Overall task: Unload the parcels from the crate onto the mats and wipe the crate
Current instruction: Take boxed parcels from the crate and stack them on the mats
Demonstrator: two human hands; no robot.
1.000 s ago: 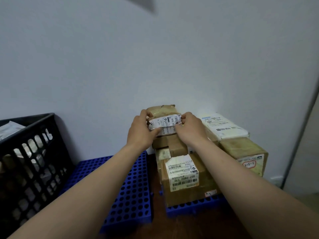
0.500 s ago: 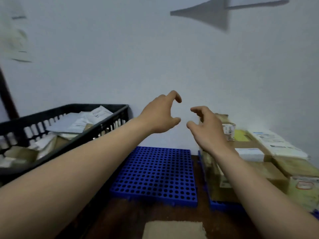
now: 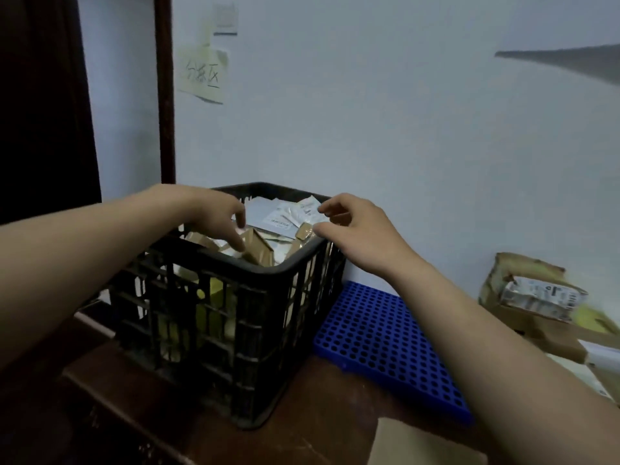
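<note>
The black slatted crate (image 3: 268, 268) stands on the brown surface, left of centre, filled with parcels. A brown cardboard parcel (image 3: 258, 245) lies near its front rim, and white envelopes (image 3: 285, 216) lie behind it. My left hand (image 3: 214, 213) hovers over the crate, its fingertips pointing down at the brown parcel and holding nothing. My right hand (image 3: 355, 229) is above the crate's right rim, fingers loosely curled and empty. The blue perforated mat (image 3: 385, 340) lies bare to the right of the crate.
Stacked parcels (image 3: 530, 290), topped by a taped brown one with a white label, sit at the far right. A tan cloth or sheet (image 3: 419, 444) lies at the bottom edge. A white wall is close behind, and a dark door frame (image 3: 166, 95) stands at the left.
Both hands let go of the labelled parcel on the right stack and swung left with my view. They now hang over the crate.
</note>
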